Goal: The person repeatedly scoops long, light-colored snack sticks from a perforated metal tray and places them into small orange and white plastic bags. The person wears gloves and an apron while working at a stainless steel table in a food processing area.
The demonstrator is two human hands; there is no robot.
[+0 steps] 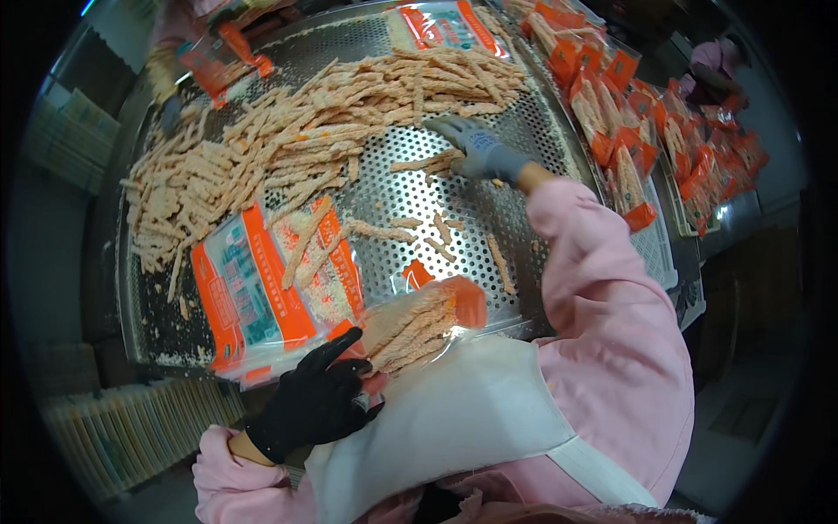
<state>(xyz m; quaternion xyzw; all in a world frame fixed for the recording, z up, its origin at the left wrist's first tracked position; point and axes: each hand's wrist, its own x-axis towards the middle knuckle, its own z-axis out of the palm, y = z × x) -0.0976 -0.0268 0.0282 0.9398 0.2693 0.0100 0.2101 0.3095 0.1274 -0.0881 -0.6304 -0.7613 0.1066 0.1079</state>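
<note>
My left hand (314, 393), in a black glove, grips the end of a clear and orange plastic bag (471, 302) at the tray's near edge. Inside the bag lie several crumb-coated food sticks (416, 334), side by side. My right hand (476, 147), in a grey glove, is low over the perforated metal tray (386, 190), at the near side of a large heap of loose sticks (308, 137). A short bunch of sticks (422, 162) runs under its palm; the glove hides whether the fingers close on them. A stack of flat printed bags (252, 288) lies left of the filled bag.
Broken sticks (442, 229) and crumbs lie across the tray. More flat bags (452, 26) are at its far edge. Filled bags (609, 118) pile up along the right side. Another person's gloved hand (171, 114) is at the far left; a further person (713, 69) stands at upper right.
</note>
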